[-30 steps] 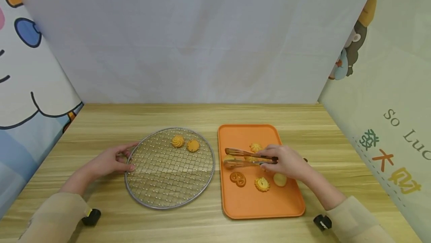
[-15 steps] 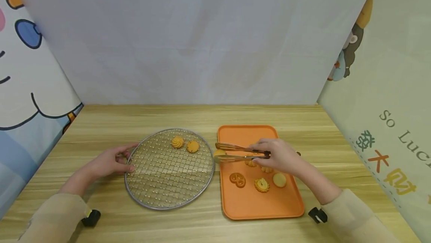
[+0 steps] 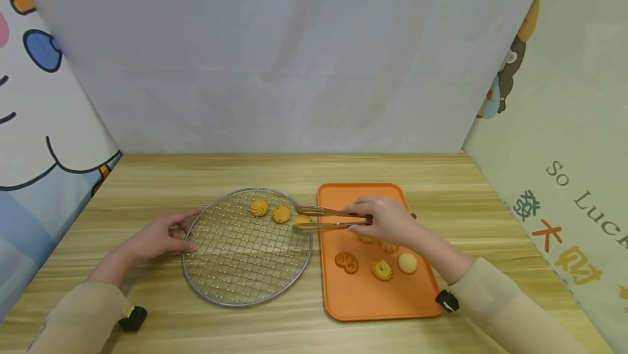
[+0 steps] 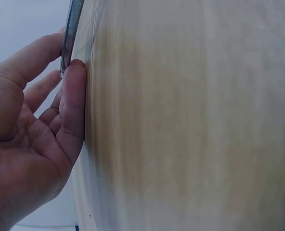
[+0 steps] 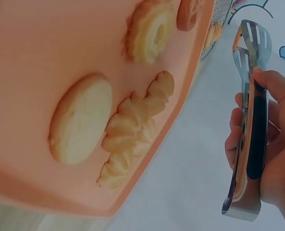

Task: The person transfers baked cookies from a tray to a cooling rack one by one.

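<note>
My left hand [image 3: 159,240] pinches the left rim of a round wire rack [image 3: 235,269] between thumb and fingers; the left wrist view shows the metal rim [image 4: 71,36] in that pinch. Two golden cookies sit on the rack's far side, one swirled [image 3: 259,208], one round and dotted [image 3: 281,214]. With my right hand [image 3: 390,222] I grip metal tongs [image 3: 326,211] by their dark handles [image 5: 258,134]. Between the tong tips is a round cookie [image 3: 303,219], held over the rack's right rim; only its edge [image 5: 237,39] shows in the right wrist view.
An orange tray [image 3: 382,302] lies right of the rack. On it are a pretzel cookie [image 3: 346,262], a scalloped cookie [image 3: 381,270], a pale round cookie [image 3: 407,263] and shell-shaped cookies [image 5: 128,120], partly under my right hand. A pale backdrop [image 3: 294,70] stands behind the wooden table [image 3: 162,174].
My right hand has carried the tongs and the round cookie leftward, from the tray to the rack's right rim. The left hand and rack have stayed in place.
</note>
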`<state>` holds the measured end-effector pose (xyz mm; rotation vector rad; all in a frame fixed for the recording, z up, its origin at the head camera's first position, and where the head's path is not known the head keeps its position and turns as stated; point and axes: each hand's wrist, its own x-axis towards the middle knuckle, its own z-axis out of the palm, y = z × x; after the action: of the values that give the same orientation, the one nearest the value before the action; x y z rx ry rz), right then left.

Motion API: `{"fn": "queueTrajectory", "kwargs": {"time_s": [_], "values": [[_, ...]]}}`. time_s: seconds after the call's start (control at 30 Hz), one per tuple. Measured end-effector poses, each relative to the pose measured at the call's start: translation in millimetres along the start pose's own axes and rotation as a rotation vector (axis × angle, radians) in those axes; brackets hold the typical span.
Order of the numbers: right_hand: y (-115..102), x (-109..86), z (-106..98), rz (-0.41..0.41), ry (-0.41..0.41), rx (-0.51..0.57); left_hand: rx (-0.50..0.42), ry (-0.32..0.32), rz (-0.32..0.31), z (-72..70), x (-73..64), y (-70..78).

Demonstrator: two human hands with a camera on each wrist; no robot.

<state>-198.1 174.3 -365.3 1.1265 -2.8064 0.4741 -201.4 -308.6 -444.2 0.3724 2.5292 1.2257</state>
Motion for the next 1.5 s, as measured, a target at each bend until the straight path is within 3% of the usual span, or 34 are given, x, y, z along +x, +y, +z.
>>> {"fn": "queueTrajectory", "kwargs": {"time_s": [0.4,0.57,0.93,1.5], "values": [[-5.7,19.1,17.1,-0.029,-0.061,-0.064,-0.032,-0.007,0.015,-0.5,0.3,1.0],[-4.5,22.6,22.3,-0.023,-0.084,-0.044,-0.029,-0.009,0.012,0.1,0.2,-1.0],[0.3,25.4,30.0,-0.022,-0.12,-0.011,-0.012,-0.008,-0.019,0.3,-0.7,-3.0],[0.9,22.0,26.6,0.003,-0.13,0.016,-0.031,-0.012,0.012,-0.5,0.7,-3.2]]}}
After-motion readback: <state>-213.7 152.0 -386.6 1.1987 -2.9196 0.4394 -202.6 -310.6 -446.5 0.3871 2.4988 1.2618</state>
